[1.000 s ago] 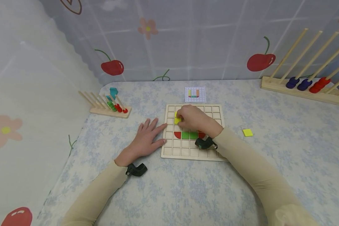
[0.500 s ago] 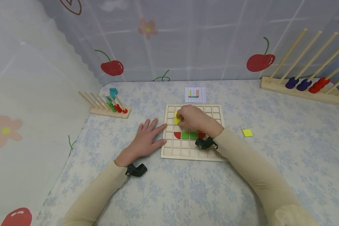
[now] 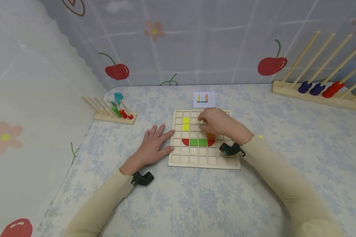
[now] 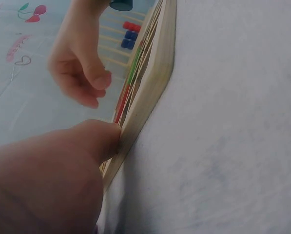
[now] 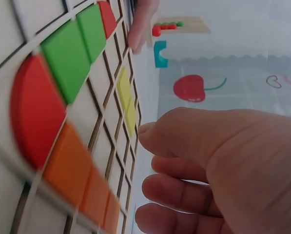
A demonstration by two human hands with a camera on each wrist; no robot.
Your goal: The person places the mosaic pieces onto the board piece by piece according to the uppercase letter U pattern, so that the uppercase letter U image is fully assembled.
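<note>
A wooden grid board (image 3: 181, 159) lies flat on the table. Two yellow square tiles (image 3: 185, 124) sit in its left part, one above the other. Lower down, two green tiles (image 3: 197, 142) lie between two rounded red pieces (image 3: 185, 142). Orange tiles (image 5: 69, 165) run in a line from one red piece in the right wrist view; my hand partly covers them in the head view. My left hand (image 3: 152, 148) is spread flat, thumb and forefinger touching the board's left edge. Above the board hovers my right hand (image 3: 221, 123), fingers loosely bent and holding nothing.
A printed pattern card (image 3: 204, 99) lies behind the board. One loose yellow tile (image 3: 260, 136) is mostly hidden by my right sleeve. Small bead rack (image 3: 115, 120) at left, with teal blocks (image 3: 118, 97) behind it; a bigger bead rack (image 3: 317, 97) stands back right.
My right hand has come off the yellow tiles and moved right, uncovering both, and an orange tile. Its forearm now covers most of the loose yellow tile. The left hand stays put.
</note>
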